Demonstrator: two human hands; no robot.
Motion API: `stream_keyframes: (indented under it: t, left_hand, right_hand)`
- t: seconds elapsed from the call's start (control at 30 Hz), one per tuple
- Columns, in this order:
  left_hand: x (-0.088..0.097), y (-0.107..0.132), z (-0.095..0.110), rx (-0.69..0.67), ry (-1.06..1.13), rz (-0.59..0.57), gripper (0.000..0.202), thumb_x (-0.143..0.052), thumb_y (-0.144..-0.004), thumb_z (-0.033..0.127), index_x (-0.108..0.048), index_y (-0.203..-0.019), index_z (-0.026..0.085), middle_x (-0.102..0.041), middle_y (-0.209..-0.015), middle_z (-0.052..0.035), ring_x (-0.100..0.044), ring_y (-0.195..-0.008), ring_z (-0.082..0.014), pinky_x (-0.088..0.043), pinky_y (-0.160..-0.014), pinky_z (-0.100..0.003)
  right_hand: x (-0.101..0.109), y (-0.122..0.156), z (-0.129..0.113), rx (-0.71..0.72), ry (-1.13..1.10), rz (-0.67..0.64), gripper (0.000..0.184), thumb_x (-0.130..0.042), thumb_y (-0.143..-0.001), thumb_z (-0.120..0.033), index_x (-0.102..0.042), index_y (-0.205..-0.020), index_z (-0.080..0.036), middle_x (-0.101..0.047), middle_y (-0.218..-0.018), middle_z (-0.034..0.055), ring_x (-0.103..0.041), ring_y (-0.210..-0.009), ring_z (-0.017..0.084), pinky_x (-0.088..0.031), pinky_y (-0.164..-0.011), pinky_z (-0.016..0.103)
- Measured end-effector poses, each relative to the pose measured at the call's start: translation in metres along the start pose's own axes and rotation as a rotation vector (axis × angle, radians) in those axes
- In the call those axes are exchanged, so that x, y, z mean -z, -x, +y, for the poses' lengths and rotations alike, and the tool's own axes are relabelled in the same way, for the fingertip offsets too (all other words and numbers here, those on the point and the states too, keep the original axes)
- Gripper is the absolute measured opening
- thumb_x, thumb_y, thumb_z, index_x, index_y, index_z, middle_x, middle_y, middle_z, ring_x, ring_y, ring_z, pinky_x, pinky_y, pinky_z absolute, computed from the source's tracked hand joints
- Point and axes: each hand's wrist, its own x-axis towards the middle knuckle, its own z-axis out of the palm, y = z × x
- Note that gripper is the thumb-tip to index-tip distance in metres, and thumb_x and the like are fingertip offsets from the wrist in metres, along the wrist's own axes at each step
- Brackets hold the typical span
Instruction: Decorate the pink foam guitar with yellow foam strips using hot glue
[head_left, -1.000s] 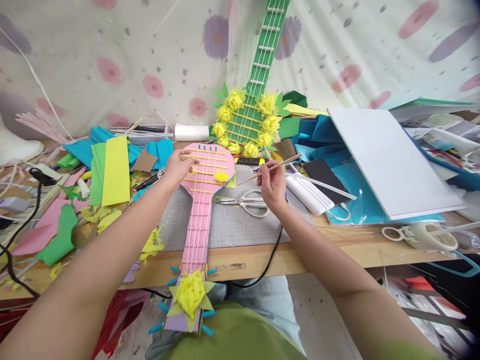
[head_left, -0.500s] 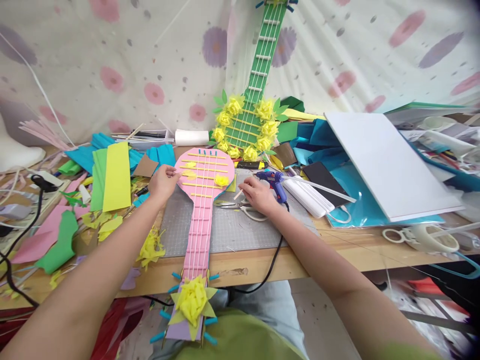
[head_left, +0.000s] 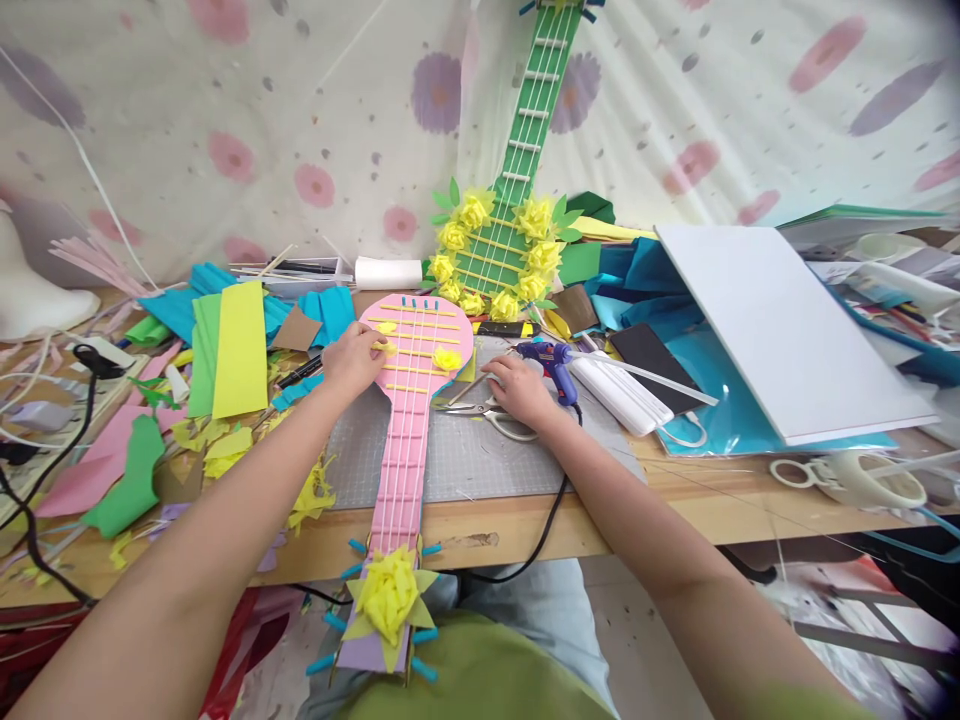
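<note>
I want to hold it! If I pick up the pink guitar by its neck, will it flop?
Probably light: the pink guitar looks cut from flat card. It seems fairly stiff: its neck runs straight past the table edge, though the lap may prop it. The strings and glued sticks look delicate, so likely easy to damage.

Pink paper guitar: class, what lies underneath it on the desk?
The pink paper guitar lies with its neck on a grey cutting mat and crosses the wooden table edge; the flowered head overhangs it. The left hand touches its round body. Anything directly beneath is covered.
</note>
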Motion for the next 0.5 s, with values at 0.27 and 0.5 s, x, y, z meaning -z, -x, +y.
stream_keyframes:
  t: [0.27,0.5]
  left_hand:
    - [0.001,0.004,0.014,0.13,0.165,0.119,0.013,-0.054,-0.077,0.026,-0.065,-0.081,0.022,-0.058,-0.102,-0.0036,-0.058,-0.074,-0.0159,-0.043,-0.067,-0.03]
    - [-0.006,0.001,0.02,0.279,0.544,0.225,0.009,-0.055,-0.073,0.025,-0.059,-0.078,0.018,-0.062,-0.085,-0.0019,-0.056,-0.066,-0.012,-0.046,-0.07,-0.027]
  right_hand:
    - [0.036,0.029,0.012,-0.003,-0.133,0.128,0.025,-0.045,-0.086,-0.026,-0.067,-0.095,-0.021,-0.07,-0.099,0.0065,-0.064,-0.089,0.018,-0.049,-0.078,0.031]
    - [0.069,0.054,0.035,-0.568,0.069,-0.025,0.041,-0.05,-0.079,-0.058,-0.058,-0.062,-0.021,-0.061,-0.06,0.0031,-0.054,-0.06,0.017,-0.032,-0.054,0.028]
